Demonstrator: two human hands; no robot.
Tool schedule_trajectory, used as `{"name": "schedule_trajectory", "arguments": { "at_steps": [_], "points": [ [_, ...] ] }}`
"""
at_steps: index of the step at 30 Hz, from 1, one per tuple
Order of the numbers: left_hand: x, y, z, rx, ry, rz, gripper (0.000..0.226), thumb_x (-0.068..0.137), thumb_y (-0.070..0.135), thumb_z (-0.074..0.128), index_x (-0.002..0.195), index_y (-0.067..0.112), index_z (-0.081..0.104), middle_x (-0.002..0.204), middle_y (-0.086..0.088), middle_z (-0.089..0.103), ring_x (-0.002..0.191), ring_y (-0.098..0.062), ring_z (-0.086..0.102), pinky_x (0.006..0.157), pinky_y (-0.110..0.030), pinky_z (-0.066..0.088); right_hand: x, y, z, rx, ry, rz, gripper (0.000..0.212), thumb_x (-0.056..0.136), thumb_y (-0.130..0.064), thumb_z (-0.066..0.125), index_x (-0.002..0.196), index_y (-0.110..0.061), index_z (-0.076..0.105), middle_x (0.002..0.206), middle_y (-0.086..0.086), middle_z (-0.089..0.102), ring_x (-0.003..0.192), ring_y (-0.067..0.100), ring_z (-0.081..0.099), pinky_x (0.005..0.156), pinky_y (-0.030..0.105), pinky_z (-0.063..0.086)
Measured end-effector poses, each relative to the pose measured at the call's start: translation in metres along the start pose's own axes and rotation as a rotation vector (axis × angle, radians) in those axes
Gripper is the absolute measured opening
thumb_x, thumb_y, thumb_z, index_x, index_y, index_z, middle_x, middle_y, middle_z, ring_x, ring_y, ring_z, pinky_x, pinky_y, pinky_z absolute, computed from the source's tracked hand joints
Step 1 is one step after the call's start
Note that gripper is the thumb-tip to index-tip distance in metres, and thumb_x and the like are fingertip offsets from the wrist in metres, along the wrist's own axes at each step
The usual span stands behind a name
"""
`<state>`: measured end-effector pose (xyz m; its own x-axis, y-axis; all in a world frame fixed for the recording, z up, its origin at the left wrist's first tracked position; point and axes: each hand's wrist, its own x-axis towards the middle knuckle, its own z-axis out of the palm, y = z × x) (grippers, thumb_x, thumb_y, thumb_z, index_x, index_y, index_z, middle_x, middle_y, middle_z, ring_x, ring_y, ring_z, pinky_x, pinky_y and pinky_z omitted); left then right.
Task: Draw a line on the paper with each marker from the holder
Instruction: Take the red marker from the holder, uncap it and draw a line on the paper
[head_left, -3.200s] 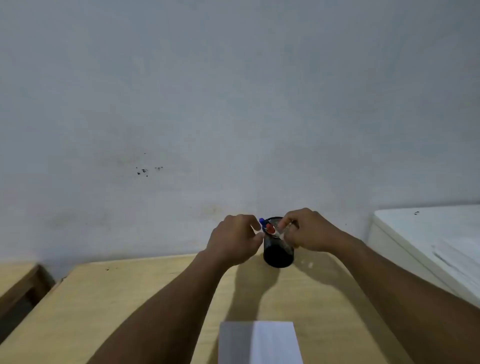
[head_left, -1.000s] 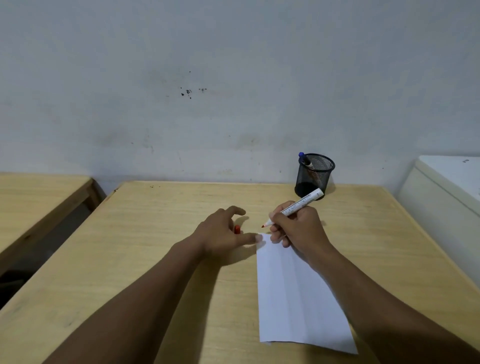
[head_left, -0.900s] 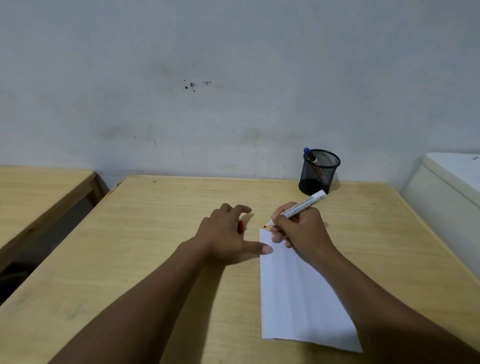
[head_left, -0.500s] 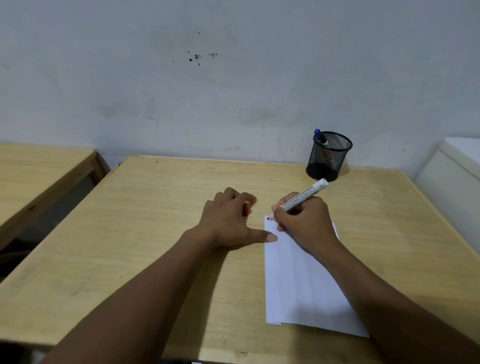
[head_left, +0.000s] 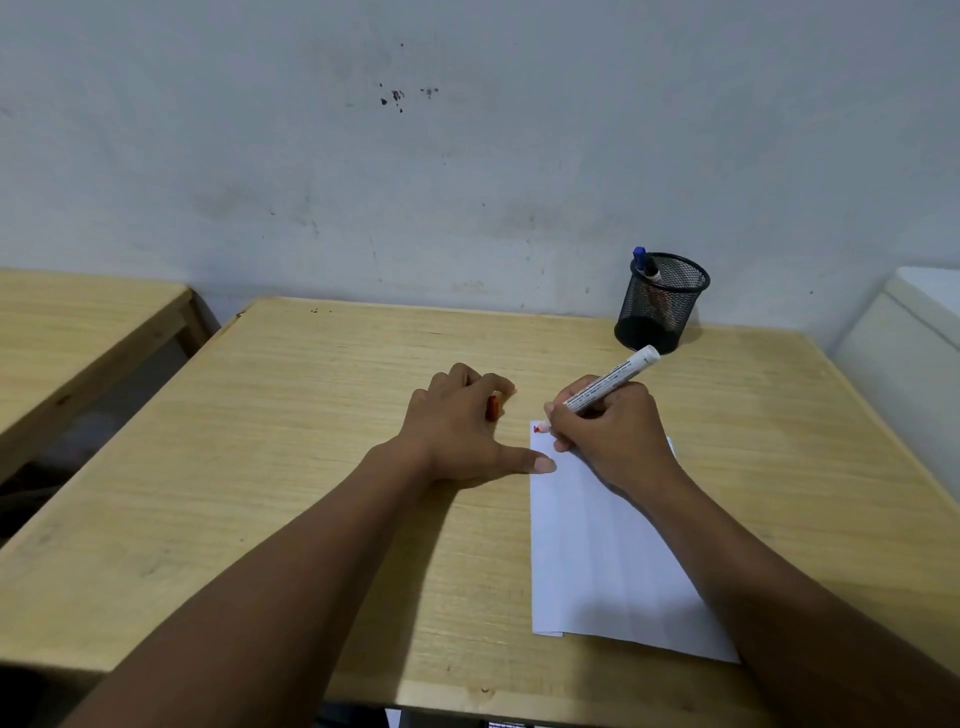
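Note:
A white sheet of paper (head_left: 602, 551) lies on the wooden table (head_left: 311, 441). My right hand (head_left: 608, 436) grips a white-bodied red marker (head_left: 608, 387), its tip touching the paper's top left corner, where a small red mark (head_left: 537, 428) shows. My left hand (head_left: 457, 428) rests on the table just left of the paper, thumb touching its edge, fingers curled around the red cap (head_left: 492, 408). A black mesh holder (head_left: 657, 301) stands at the back right with a blue-capped marker (head_left: 644, 262) inside.
A second wooden table (head_left: 78, 332) stands to the left across a gap. A white cabinet or appliance (head_left: 909, 338) sits close to the table's right side. The wall runs right behind the holder.
The marker's tip has come down onto the paper's top left corner and left a small red mark. My left hand has settled beside the paper with the cap. The camera has tilted down.

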<state>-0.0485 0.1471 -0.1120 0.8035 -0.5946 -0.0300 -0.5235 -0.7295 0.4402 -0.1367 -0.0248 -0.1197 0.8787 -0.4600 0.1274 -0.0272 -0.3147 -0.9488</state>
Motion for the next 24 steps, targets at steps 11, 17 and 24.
{"name": "schedule_trajectory", "arguments": {
  "at_steps": [11,17,24],
  "points": [
    [0.008,-0.011,-0.02,-0.487,0.142,-0.04,0.007,0.086,0.022,0.079,0.088,0.015,0.08,0.078,0.004,0.077,0.067,-0.003,0.067,0.067,-0.017,0.049,0.019,-0.022,-0.02,0.475,0.064,0.27,0.007,0.092,-0.013,0.07,0.088,-0.008,0.073,0.068,0.008,0.067,0.052,0.014,0.054,0.048,0.024,0.037],
    [0.019,0.017,-0.044,-1.0,0.169,-0.092,0.016,0.085,0.024,0.081,0.093,0.01,0.08,0.093,-0.003,0.081,0.072,-0.014,0.071,0.068,-0.025,0.049,0.035,-0.057,-0.034,0.607,0.006,0.253,0.017,0.094,-0.013,0.059,0.09,-0.002,0.072,0.068,0.014,0.071,0.048,0.017,0.063,0.048,0.026,0.041],
    [0.027,0.042,-0.047,-1.242,0.082,-0.087,0.02,0.085,0.024,0.08,0.099,0.011,0.078,0.091,-0.003,0.073,0.076,-0.019,0.071,0.071,-0.03,0.045,0.039,-0.068,-0.035,0.577,0.013,0.247,0.023,0.095,-0.012,0.057,0.082,0.002,0.069,0.066,0.014,0.07,0.047,0.018,0.063,0.049,0.027,0.04]
  ]
}}
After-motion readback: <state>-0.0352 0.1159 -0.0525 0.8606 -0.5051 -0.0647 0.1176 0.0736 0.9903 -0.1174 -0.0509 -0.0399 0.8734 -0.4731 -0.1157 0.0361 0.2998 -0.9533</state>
